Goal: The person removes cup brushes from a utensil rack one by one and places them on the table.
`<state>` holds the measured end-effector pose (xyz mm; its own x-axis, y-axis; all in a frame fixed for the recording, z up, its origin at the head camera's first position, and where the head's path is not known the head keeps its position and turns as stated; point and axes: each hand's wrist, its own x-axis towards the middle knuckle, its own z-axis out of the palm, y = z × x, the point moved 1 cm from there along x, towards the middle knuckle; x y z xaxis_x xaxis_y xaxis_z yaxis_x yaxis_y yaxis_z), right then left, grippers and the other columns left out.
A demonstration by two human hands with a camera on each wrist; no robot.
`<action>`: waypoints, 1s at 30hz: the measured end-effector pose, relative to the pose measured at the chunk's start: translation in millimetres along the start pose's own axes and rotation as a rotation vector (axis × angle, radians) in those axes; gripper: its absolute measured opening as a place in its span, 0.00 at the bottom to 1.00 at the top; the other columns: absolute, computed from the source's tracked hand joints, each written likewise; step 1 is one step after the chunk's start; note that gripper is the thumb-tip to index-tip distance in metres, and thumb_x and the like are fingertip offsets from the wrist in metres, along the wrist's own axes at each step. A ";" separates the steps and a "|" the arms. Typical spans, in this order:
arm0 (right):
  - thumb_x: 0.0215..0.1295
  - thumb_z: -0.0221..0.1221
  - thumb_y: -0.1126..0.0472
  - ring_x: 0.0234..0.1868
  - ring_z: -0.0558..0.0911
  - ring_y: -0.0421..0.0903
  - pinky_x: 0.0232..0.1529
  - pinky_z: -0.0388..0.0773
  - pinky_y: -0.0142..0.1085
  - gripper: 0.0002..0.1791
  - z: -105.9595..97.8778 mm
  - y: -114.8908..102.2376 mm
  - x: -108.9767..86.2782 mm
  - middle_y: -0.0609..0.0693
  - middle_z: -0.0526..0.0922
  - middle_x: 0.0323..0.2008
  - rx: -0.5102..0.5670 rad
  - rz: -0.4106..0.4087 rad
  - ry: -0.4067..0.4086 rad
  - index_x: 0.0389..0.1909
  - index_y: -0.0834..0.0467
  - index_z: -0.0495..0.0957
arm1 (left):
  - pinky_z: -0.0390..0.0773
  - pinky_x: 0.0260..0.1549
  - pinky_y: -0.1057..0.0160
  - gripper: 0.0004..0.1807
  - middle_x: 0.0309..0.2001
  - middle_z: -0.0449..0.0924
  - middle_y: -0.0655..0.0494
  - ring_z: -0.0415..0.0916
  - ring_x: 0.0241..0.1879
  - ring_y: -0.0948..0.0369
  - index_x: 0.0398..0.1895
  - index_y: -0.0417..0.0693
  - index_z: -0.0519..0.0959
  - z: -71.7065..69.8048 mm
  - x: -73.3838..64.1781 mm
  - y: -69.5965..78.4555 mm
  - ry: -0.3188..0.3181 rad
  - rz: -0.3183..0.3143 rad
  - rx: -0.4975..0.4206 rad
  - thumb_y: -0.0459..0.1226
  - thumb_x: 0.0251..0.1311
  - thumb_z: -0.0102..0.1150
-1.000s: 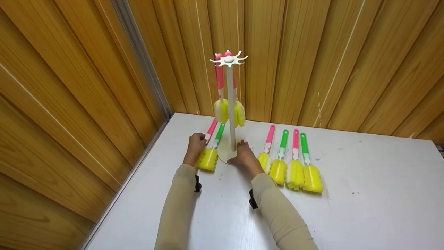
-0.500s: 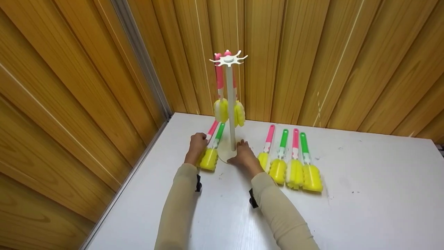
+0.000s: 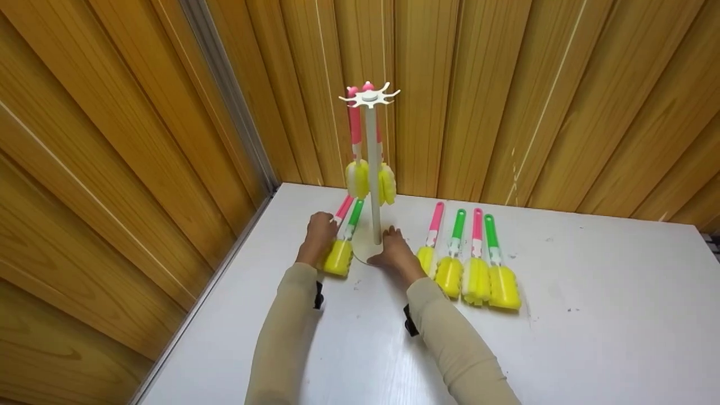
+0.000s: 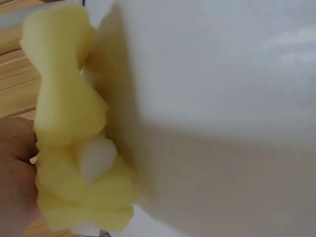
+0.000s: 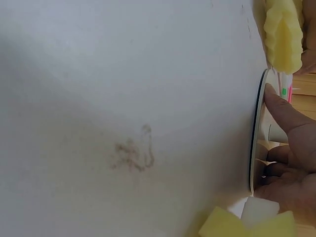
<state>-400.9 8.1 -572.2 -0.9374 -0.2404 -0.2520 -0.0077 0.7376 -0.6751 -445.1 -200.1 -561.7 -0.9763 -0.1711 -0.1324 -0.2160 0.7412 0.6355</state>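
Observation:
A white stand (image 3: 372, 169) with a hooked top rises from a round base (image 3: 367, 247); pink-handled sponge brushes (image 3: 358, 174) hang on its far side. Left of the base my left hand (image 3: 321, 230) grips a pink-handled sponge brush (image 3: 342, 210) by its white-and-pink neck, its head mostly hidden in the head view. In the left wrist view its yellow and white sponge head (image 4: 86, 192) sits near the hand. A green-handled sponge brush (image 3: 339, 256) lies alongside. My right hand (image 3: 398, 252) holds the base, thumb (image 5: 284, 109) on its top, fingers curled beyond the post.
Right of the stand several sponge brushes (image 3: 477, 275) with pink and green handles lie in a row on the white table (image 3: 590, 337). Wood-panelled walls (image 3: 478, 101) stand behind the table and to its left.
My left hand has shifted slightly right and away from me, on the pink-handled brush, whose sponge head shows less now. My right hand stays on the base.

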 end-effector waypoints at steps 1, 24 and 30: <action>0.59 0.74 0.54 0.81 0.44 0.59 0.77 0.47 0.51 0.55 0.6 -0.2 -0.7 0.63 0.46 0.80 0.005 -0.002 -0.001 0.78 0.68 0.51 | 0.69 0.68 0.50 0.21 0.64 0.74 0.42 0.70 0.67 0.49 0.67 0.37 0.74 -3.2 -0.6 0.3 0.007 0.015 -0.014 0.37 0.77 0.50; 0.60 0.73 0.55 0.80 0.47 0.61 0.77 0.48 0.54 0.55 -9.5 -6.1 -1.8 0.65 0.45 0.80 -0.001 -0.006 -0.034 0.78 0.69 0.51 | 0.63 0.71 0.50 0.35 0.79 0.55 0.50 0.56 0.76 0.50 0.82 0.52 0.52 -67.9 -68.2 113.6 0.167 0.403 -0.565 0.45 0.77 0.51; 0.61 0.73 0.54 0.79 0.49 0.63 0.76 0.52 0.55 0.55 -6.2 -3.9 -2.8 0.68 0.47 0.79 -0.057 -0.048 -0.034 0.77 0.72 0.50 | 0.59 0.74 0.54 0.35 0.79 0.54 0.53 0.53 0.78 0.52 0.82 0.53 0.52 -64.9 -61.2 120.0 0.177 0.428 -0.586 0.44 0.76 0.52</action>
<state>-400.4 9.8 -564.6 -0.9230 -0.2970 -0.2445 -0.0730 0.7592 -0.6467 -410.6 -142.7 -427.9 -0.9469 -0.0841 0.3103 0.2715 0.3075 0.9120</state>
